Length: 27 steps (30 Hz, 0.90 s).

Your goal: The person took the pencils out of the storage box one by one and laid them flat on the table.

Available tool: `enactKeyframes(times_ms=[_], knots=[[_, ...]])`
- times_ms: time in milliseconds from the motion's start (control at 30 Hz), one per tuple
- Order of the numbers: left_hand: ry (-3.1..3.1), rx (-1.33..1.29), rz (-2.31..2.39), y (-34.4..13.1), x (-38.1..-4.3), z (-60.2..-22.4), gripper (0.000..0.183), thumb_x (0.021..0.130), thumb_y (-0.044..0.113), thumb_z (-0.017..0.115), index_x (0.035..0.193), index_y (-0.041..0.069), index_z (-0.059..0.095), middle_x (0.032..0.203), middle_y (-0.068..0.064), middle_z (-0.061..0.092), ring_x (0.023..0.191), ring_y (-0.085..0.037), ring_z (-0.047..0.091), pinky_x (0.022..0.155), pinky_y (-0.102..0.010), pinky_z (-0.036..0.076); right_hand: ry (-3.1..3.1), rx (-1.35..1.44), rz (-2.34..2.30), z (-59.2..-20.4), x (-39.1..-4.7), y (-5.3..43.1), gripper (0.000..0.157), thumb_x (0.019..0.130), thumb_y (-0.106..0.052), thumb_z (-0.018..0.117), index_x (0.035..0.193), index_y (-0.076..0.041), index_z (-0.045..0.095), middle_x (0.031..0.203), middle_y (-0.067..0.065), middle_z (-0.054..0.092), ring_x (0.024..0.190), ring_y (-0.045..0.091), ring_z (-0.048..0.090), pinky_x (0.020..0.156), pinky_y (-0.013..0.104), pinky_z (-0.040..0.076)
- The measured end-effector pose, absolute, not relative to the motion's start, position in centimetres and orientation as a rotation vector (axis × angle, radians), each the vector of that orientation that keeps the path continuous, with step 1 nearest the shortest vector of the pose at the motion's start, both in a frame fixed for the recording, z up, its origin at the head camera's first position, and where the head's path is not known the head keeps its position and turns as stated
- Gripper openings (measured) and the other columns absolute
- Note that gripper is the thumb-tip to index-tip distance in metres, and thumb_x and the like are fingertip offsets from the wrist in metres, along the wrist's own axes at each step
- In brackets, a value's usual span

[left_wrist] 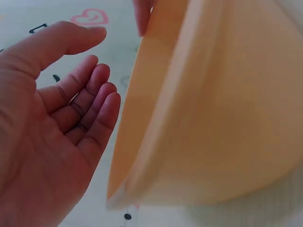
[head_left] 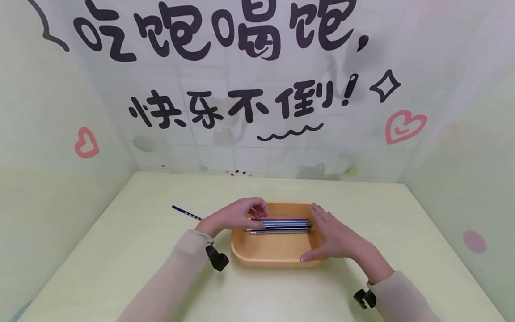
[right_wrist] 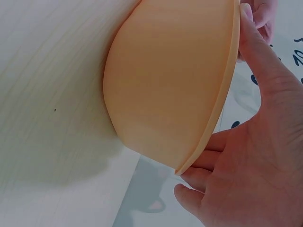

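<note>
An orange plastic box (head_left: pixel 273 263) stands on the table with several pencils (head_left: pixel 281 225) lying side by side across it, some with eraser ends to the left. Over the box's left end is my left hand (head_left: pixel 241 214), its fingers loosely bent and nothing between them. In the left wrist view that hand (left_wrist: pixel 66 109) shows a bare palm beside the box wall (left_wrist: pixel 222 109). My right hand (head_left: pixel 334 235) holds the box's right end, thumb at the near rim and fingers at the far corner. The right wrist view shows its fingertips hidden behind the rim (right_wrist: pixel 222 99).
A dark blue pencil with pale spots (head_left: pixel 186 212) lies on the table left of the box, partly hidden by the left wrist. Printed wall panels (head_left: pixel 225 156) close off the table (head_left: pixel 120 250) at the back and both sides. Each wrist bears a small black camera mount (head_left: pixel 217 258).
</note>
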State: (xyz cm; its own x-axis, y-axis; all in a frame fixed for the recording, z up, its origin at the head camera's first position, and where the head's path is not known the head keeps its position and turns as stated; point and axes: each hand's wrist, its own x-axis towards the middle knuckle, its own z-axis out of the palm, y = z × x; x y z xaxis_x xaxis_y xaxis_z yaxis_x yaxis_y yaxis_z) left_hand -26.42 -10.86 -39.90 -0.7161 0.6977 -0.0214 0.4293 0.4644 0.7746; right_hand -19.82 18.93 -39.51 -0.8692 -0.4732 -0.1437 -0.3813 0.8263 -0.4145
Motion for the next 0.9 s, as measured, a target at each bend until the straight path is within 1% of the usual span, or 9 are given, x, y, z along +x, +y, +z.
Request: enactKeyframes(times_ms=[100,167,367,467,533,667,900], knots=[[2.357,0.968,1.084,-9.8,-26.5,-40.3,0.033,0.084,0.017,0.075,0.111,0.004,0.061,0.111,-0.015,0.066,0.102,-0.024,0.063,0.094,-0.031,0.053,2.77,-0.661,-0.557,-39.5,-20.0,19.0,0.132,0.068,-0.066,0.079,0.155,0.009,0.013,0.164,0.027,0.01,0.152,0.045,0.012,0.122,0.06,0.018],[2.353,0.973,1.052,-9.2,-26.5,-40.5,0.033,0.084,0.018,0.077,0.111,0.005,0.062,0.111,-0.014,0.067,0.101,-0.023,0.063,0.093,-0.028,0.053,2.772,-0.66,-0.559,-39.4,-20.0,19.0,0.132,0.068,-0.066,0.079,0.155,0.009,0.013,0.164,0.027,0.01,0.152,0.045,0.012,0.122,0.06,0.018],[2.332,1.003,0.962,-7.8,-26.3,-41.3,0.03,0.084,0.018,0.078,0.108,0.009,0.064,0.107,-0.009,0.068,0.094,-0.013,0.06,0.087,-0.022,0.05,2.786,-0.646,-0.588,-39.7,-20.0,18.9,0.132,0.067,-0.065,0.08,0.155,0.008,0.015,0.164,0.026,0.012,0.152,0.045,0.014,0.121,0.06,0.02],[2.318,0.99,0.92,-7.3,-26.2,-42.0,0.03,0.084,0.018,0.079,0.108,0.01,0.064,0.105,-0.006,0.068,0.092,-0.01,0.059,0.085,-0.019,0.05,2.771,-0.635,-0.599,-40.0,-19.7,18.9,0.131,0.067,-0.065,0.08,0.155,0.007,0.015,0.165,0.025,0.012,0.152,0.044,0.013,0.121,0.06,0.02],[2.316,0.955,0.908,-7.0,-26.1,-42.3,0.03,0.084,0.017,0.079,0.109,0.011,0.065,0.105,-0.003,0.067,0.092,-0.01,0.059,0.085,-0.019,0.049,2.771,-0.642,-0.596,-40.0,-19.7,18.9,0.131,0.067,-0.065,0.08,0.155,0.008,0.015,0.165,0.025,0.012,0.152,0.045,0.014,0.12,0.06,0.021],[2.341,0.912,0.887,-6.4,-26.2,-42.6,0.031,0.083,0.015,0.08,0.109,0.009,0.065,0.106,-0.003,0.067,0.092,-0.012,0.059,0.085,-0.02,0.05,2.788,-0.66,-0.58,-39.9,-19.8,19.0,0.131,0.067,-0.066,0.08,0.155,0.008,0.016,0.164,0.027,0.013,0.152,0.046,0.014,0.12,0.061,0.022],[2.405,0.885,0.802,-6.0,-26.4,-43.0,0.03,0.084,0.018,0.08,0.109,0.011,0.067,0.107,0.001,0.069,0.094,-0.012,0.059,0.088,-0.023,0.051,2.781,-0.655,-0.577,-39.5,-19.9,19.1,0.132,0.067,-0.065,0.08,0.154,0.009,0.015,0.164,0.027,0.013,0.151,0.047,0.015,0.119,0.062,0.022]])
